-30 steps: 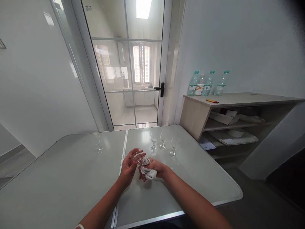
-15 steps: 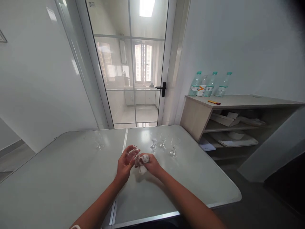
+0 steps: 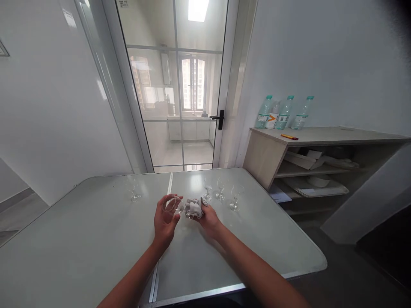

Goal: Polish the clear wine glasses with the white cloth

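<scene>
My left hand is wrapped round the bowl of a clear stemmed glass, which lies tilted on its side above the table. In my right hand is a crumpled white cloth, pressed round the stem and foot end of that same glass. The cloth hides most of the foot. Just beyond my right hand, three more stemmed glasses stand upright: one glass, a second glass beside it, and a third glass nearer on the right.
Another stemmed glass stands upright on the left of the grey table. A metal seam runs down the tabletop. To the right is a shelf unit bearing several bottles and a yellow-red pen-like object. A glass door rises behind.
The glass has turned so its bowl shows more to the left. My right hand and the cloth have shifted slightly, and the cloth now covers the stem end.
</scene>
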The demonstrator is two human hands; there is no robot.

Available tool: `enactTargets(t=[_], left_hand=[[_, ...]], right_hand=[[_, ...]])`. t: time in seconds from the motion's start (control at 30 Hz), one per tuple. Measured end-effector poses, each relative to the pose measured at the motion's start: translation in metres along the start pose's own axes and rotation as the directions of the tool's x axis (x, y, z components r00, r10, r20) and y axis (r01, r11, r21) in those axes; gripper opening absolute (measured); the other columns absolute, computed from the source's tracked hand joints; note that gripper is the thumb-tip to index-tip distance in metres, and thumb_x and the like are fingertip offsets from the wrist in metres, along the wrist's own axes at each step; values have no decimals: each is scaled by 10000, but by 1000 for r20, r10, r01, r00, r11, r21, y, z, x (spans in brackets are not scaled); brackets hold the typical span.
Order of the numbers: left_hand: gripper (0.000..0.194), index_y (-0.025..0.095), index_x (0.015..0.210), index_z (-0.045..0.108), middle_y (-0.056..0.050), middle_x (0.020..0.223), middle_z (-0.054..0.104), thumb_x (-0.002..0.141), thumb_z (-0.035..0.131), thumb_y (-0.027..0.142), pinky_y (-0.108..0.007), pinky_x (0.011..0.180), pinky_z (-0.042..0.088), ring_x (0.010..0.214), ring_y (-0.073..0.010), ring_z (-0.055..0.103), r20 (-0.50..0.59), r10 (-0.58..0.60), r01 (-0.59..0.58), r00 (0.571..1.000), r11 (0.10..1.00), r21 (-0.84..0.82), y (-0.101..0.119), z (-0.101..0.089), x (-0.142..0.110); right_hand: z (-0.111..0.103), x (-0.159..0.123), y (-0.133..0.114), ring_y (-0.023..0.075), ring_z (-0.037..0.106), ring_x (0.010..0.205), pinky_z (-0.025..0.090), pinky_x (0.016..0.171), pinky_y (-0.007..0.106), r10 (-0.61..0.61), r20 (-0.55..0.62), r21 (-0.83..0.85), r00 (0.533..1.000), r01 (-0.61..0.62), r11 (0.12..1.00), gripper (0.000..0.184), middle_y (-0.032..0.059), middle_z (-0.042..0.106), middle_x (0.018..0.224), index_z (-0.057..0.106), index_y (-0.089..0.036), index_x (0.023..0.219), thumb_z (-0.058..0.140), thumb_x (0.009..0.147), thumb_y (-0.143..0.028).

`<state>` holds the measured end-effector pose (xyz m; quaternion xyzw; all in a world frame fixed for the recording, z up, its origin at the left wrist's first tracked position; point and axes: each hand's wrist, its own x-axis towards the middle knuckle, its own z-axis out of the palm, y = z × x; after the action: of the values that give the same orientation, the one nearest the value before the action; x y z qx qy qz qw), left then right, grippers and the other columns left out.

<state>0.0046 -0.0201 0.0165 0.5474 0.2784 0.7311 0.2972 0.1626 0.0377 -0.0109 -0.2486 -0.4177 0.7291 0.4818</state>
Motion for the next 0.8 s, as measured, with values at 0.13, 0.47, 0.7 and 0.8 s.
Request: enactTargets(t=[0.13,0.47,0.7,0.8], left_hand=[[593,256,1352,513,-124,1322,513,845,770,424,-539,1112,467,1245,-347,612,-15,33,-33,999,999,7,2,2,0],[638,248,1441,460,-157,1334,581,881,731,385,-491,1030,546,1209,-317,642,265,108,-172,958,957,233,-19,-7,-15],[653,257,1490,418,-159,1334,612,899,696,263,-513,1064,523,1276,-315,588,513,157,-380,844,850,366,-26,-4,-22],[633,277,1480,427,-149,1329,612,904,688,280,-517,1058,526,1273,-315,594,497,165,-363,852,869,335,-28,-5,-22]], right_hand=[[-1,4,5,208,627,824,513,724,309,-115,-194,-127,974,92,988,485,51,688,860,699,-196,933,790,742,-633],[13,-12,-7,126,541,655,402,625,247,156,108,-26,982,-154,988,342,4,653,728,702,-155,807,892,562,-300],[-1,-3,-3,88,456,570,330,548,225,144,-62,-111,988,-151,982,263,-26,592,605,641,-128,638,854,511,-214],[0,-3,-4,102,498,593,370,566,228,165,-36,-94,986,-168,981,261,-8,614,642,637,-132,666,835,550,-257]])
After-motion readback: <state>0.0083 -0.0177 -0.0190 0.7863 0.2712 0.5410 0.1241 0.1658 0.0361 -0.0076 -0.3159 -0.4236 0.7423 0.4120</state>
